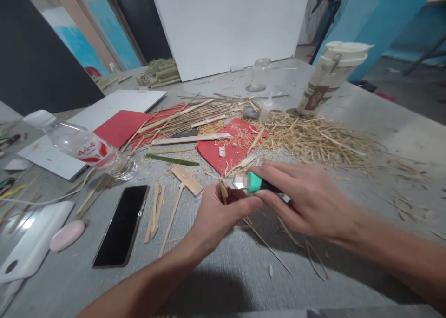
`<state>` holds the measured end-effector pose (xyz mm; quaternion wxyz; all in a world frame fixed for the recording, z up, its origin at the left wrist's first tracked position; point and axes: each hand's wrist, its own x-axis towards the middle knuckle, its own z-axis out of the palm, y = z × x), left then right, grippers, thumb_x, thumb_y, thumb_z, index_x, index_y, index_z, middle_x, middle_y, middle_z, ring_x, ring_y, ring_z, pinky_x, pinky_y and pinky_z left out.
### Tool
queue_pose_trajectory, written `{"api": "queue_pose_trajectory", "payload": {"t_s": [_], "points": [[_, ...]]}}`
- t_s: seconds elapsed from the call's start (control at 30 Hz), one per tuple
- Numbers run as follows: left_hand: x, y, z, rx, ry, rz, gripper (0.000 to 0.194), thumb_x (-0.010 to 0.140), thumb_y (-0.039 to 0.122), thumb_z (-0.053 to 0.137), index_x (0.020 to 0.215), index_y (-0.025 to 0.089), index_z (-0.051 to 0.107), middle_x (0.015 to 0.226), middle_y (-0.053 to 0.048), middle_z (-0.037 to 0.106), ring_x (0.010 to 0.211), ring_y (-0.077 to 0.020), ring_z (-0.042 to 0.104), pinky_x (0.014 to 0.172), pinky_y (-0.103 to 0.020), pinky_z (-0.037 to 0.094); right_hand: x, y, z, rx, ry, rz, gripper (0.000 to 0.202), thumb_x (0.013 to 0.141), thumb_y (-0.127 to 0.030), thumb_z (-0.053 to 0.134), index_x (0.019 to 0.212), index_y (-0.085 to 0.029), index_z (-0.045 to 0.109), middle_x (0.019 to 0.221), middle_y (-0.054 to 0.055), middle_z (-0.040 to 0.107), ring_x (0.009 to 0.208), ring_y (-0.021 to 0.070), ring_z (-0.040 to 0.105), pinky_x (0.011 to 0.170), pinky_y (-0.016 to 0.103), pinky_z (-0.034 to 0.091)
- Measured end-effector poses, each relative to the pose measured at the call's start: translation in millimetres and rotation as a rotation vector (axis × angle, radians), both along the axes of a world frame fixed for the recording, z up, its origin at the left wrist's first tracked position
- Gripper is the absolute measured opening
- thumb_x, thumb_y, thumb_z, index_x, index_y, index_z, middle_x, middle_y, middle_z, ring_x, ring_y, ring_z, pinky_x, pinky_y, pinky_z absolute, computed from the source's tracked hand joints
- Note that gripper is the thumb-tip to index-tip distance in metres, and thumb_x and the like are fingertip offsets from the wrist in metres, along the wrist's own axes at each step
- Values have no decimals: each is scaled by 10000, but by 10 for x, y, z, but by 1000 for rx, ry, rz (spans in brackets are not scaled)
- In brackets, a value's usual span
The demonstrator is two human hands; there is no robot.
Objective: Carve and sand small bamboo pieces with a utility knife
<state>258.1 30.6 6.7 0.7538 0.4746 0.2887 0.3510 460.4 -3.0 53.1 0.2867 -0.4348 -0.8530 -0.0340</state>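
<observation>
My right hand [306, 197] is closed round the black and green handle of a utility knife [255, 182]. Its metal end points left, toward a small piece of bamboo [223, 191] pinched in my left hand [218, 215]. The blade seems to meet the bamboo, though fingers partly hide the contact. Just left of my left hand lie a flat wooden piece [188, 179] and a thin stick [173, 218] touching its edge. Several short bamboo strips [155, 211] rest beside them. Beyond my hands, a red sheet [223, 148] is strewn with shavings.
A smartphone [121, 227], a pink oval object [67, 235] and a clear plastic bottle [85, 146] are at left. Straw shavings [313, 136] are heaped behind my right hand, near a lidded cup [322, 78], a small dropper bottle [266, 108] and a glass jar [260, 74].
</observation>
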Motion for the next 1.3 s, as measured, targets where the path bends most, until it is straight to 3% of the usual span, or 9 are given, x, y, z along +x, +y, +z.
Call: {"api": "queue_pose_trajectory", "payload": {"t_s": [0.17, 0.33, 0.53, 0.73, 0.9, 1.03, 1.3], "points": [[0, 24, 5, -18, 3, 7, 441, 704, 439, 987, 789, 162, 654, 723, 41, 522, 645, -74, 419, 606, -222, 347, 28, 24, -3, -41, -17, 68, 311, 1136, -373, 443, 1176, -148, 654, 874, 18, 633, 730, 150, 549, 643, 318, 310], [-26, 44, 47, 59, 97, 23, 544, 714, 535, 957, 699, 171, 553, 678, 52, 443, 635, -79, 361, 586, -222, 311, 5, 24, -4, -106, -4, 106, 330, 1142, -388, 434, 1170, -148, 659, 878, 18, 634, 726, 143, 555, 647, 317, 313], [-34, -30, 166, 101, 123, 59, 591, 730, 648, 909, 680, 185, 543, 634, 62, 383, 598, -83, 288, 550, -238, 267, -3, -7, 7, -92, -3, 95, 326, 1141, -399, 445, 1175, -149, 652, 865, 21, 630, 729, 150, 549, 651, 313, 315], [-15, -62, 73, 96, 170, 50, 641, 890, 669, 770, 593, 190, 463, 576, 66, 313, 537, -68, 226, 507, -260, 178, -26, -16, -28, -25, -14, -21, 281, 1135, -351, 445, 1075, -154, 636, 828, 24, 640, 678, 141, 551, 608, 305, 286], [-3, 14, 63, 43, 60, 63, 483, 751, 524, 932, 738, 178, 595, 637, 75, 373, 571, -63, 242, 532, -228, 262, -23, 2, -38, -55, 17, 15, 289, 1134, -371, 452, 1109, -152, 639, 811, 10, 609, 684, 141, 541, 619, 300, 298], [-1, 14, 146, 49, 114, 85, 495, 710, 458, 952, 696, 185, 539, 637, 65, 407, 593, -75, 286, 541, -227, 285, -9, 7, -37, -133, 23, 73, 269, 1126, -356, 463, 1086, -163, 645, 845, 9, 609, 696, 130, 528, 638, 299, 303], [-8, 1, 254, 62, 205, 96, 516, 664, 521, 955, 701, 191, 561, 627, 58, 444, 591, -89, 322, 547, -240, 297, 12, 25, 6, -151, 13, 113, 286, 1135, -369, 447, 1096, -158, 637, 848, 24, 622, 695, 133, 531, 639, 293, 315]]}}
